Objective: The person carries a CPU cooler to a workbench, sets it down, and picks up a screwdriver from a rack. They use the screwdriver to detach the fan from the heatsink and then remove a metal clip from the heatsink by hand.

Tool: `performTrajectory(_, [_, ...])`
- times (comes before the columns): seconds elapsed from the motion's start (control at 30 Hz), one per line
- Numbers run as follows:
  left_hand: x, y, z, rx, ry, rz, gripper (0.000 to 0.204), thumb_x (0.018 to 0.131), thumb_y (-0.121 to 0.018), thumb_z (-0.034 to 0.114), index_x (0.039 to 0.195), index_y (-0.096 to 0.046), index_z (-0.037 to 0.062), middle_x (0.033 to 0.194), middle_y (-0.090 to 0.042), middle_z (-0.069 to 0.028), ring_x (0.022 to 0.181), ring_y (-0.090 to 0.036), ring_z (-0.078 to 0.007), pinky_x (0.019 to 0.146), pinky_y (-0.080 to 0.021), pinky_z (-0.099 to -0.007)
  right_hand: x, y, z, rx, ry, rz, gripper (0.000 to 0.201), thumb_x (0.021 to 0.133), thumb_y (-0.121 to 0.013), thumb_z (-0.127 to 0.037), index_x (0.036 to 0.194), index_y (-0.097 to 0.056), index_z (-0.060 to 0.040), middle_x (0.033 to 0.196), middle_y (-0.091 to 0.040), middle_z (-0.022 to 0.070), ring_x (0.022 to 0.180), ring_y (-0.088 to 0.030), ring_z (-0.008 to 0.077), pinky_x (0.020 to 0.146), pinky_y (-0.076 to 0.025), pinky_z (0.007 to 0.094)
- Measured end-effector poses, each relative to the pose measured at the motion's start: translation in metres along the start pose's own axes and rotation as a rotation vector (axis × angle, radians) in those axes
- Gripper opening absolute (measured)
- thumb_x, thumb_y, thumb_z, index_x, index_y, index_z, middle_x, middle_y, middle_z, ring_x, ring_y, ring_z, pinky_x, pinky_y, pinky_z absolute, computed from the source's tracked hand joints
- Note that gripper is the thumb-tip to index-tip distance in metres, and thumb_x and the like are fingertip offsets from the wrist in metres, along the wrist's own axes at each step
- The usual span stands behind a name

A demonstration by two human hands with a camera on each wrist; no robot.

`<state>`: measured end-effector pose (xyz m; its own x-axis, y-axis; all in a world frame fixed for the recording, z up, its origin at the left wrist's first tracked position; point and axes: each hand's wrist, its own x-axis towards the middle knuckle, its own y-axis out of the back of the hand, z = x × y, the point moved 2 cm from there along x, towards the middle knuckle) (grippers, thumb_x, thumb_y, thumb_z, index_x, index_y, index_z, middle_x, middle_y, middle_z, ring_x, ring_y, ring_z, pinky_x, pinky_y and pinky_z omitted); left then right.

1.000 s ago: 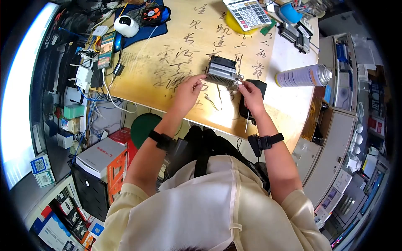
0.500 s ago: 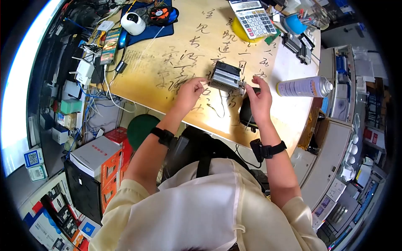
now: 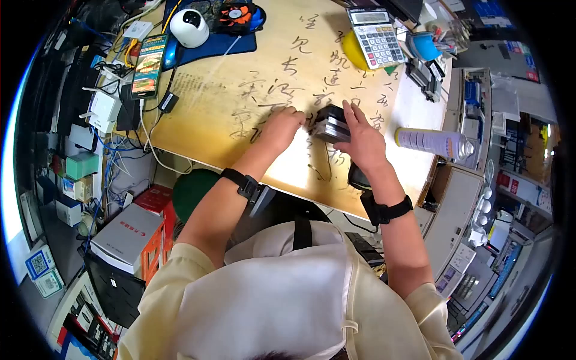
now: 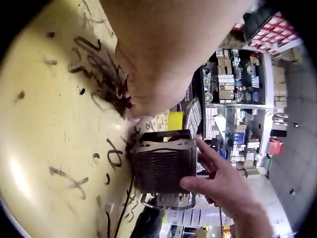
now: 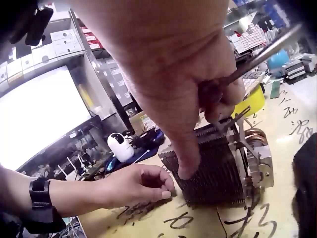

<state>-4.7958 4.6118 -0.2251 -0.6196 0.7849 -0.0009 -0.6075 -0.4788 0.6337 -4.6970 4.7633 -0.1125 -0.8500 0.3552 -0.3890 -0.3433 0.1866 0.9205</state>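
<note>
On the table a CPU cooler (image 3: 331, 125), a block of metal fins with a black fan on it, lies in front of the person. The right hand (image 3: 367, 145) grips its right side, with the thumb on the fins (image 5: 218, 173) in the right wrist view. A metal shaft (image 5: 262, 52), like a screwdriver's, sticks out from that same hand. Bent copper pipes (image 5: 257, 136) and a wire clip (image 4: 171, 204) show at the cooler's base. To the left of the cooler, the left hand (image 3: 283, 129) rests with loosely curled fingers, holding nothing.
A spray can (image 3: 432, 143) lies to the right, a black object (image 3: 359, 177) near the front edge. Behind stand a calculator (image 3: 378, 45), a blue cup (image 3: 423, 47) and a white camera (image 3: 189, 29). A thin cable (image 3: 327, 167) trails from the cooler. Plugs and wires crowd the left edge.
The right hand has left the cooler's clip end and taken hold of its side. The cooler has turned. The left hand stays close on the left, and the head view has shifted slightly.
</note>
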Motion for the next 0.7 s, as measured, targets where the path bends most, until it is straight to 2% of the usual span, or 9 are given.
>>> performTrajectory(0.17, [0.015,0.008,-0.017,0.015,-0.037,-0.053,0.004,0.081,-0.06,0.008,0.085,-0.06,0.0075,0.085,-0.059,-0.0112,0.085,-0.057,-0.032,0.074,-0.047,-0.0407,0.012,0.003,-0.003,0.115,-0.028,-0.027,0.082,0.064,-0.079,-0.02,0.135,-0.04,-0.0095,0.13,-0.051,0.0117,0.102,-0.06,0.0309,0.082,-0.051,0.0383])
performTrajectory(0.2, [0.018,0.01,-0.018,0.017,-0.053,-0.07,0.004,0.081,-0.06,0.009,0.084,-0.06,0.0075,0.085,-0.059,-0.0109,0.086,-0.057,-0.0318,0.074,-0.047,-0.0405,0.009,0.009,-0.004,0.238,-0.032,0.006,0.075,0.063,-0.079,-0.016,0.13,-0.046,-0.0075,0.125,-0.054,0.0119,0.103,-0.06,0.0309,0.084,-0.05,0.0373])
performTrajectory(0.3, [0.025,0.015,-0.019,0.113,-0.098,-0.119,0.003,0.079,-0.06,0.009,0.083,-0.06,0.0084,0.083,-0.058,-0.0098,0.086,-0.056,-0.03,0.075,-0.047,-0.0391,-0.004,0.003,0.01,0.408,-0.026,0.155,0.076,0.063,-0.079,-0.013,0.131,-0.045,-0.0081,0.122,-0.056,0.013,0.104,-0.059,0.0316,0.086,-0.049,0.0366])
performTrajectory(0.33, [0.026,0.017,-0.018,0.123,-0.132,-0.107,0.003,0.079,-0.061,0.009,0.082,-0.06,0.0086,0.082,-0.057,-0.0094,0.086,-0.056,-0.0294,0.075,-0.046,-0.0385,-0.01,0.0,0.014,0.417,0.006,0.228,0.077,0.065,-0.078,-0.005,0.133,-0.044,-0.0085,0.119,-0.058,0.0131,0.101,-0.061,0.0262,0.086,-0.049,0.0322])
performTrajectory(0.43, [0.028,0.018,-0.018,0.14,-0.223,-0.081,0.003,0.078,-0.061,0.009,0.081,-0.059,0.0089,0.081,-0.056,-0.0084,0.086,-0.054,-0.0279,0.076,-0.045,-0.0374,-0.021,-0.011,0.023,0.756,-0.095,0.141,0.08,0.065,-0.076,0.003,0.136,-0.041,-0.0085,0.116,-0.059,0.0116,0.098,-0.06,0.0166,0.083,-0.049,0.0276])
performTrajectory(0.47, [0.028,0.016,-0.019,0.137,-0.242,-0.077,0.004,0.077,-0.061,0.009,0.08,-0.059,0.0089,0.08,-0.055,-0.0081,0.086,-0.054,-0.0277,0.076,-0.045,-0.0373,-0.025,-0.012,0.021,0.843,-0.112,0.101,0.083,0.066,-0.073,0.012,0.138,-0.04,-0.0094,0.118,-0.057,0.0078,0.095,-0.056,0.011,0.082,-0.048,0.0251])
performTrajectory(0.57, [0.029,0.017,-0.02,0.115,-0.26,-0.08,0.006,0.075,-0.064,0.009,0.081,-0.06,0.009,0.082,-0.056,-0.0071,0.088,-0.054,-0.0271,0.077,-0.045,-0.0371,-0.035,-0.022,0.022,1.131,-0.153,0.111,0.084,0.067,-0.071,0.014,0.14,-0.038,-0.01,0.122,-0.055,0.0054,0.098,-0.056,0.0113,0.085,-0.048,0.0253])
performTrajectory(0.6, [0.029,0.017,-0.021,0.107,-0.269,-0.078,0.007,0.075,-0.065,0.009,0.081,-0.061,0.0091,0.082,-0.056,-0.007,0.088,-0.054,-0.027,0.078,-0.045,-0.037,-0.038,-0.024,0.023,1.149,-0.123,0.115,0.086,0.068,-0.069,0.015,0.142,-0.034,-0.0088,0.132,-0.049,0.0049,0.107,-0.053,0.0124,0.089,-0.047,0.0259])
performTrajectory(0.7, [0.029,0.016,-0.023,0.103,-0.268,-0.102,0.009,0.074,-0.066,0.009,0.082,-0.062,0.0093,0.083,-0.056,-0.0065,0.09,-0.054,-0.0268,0.079,-0.045,-0.037,-0.046,-0.03,0.025,1.27,-0.106,0.181,0.089,0.068,-0.068,0.016,0.144,-0.029,-0.0065,0.141,-0.041,0.0055,0.117,-0.048,0.013,0.094,-0.046,0.0268])
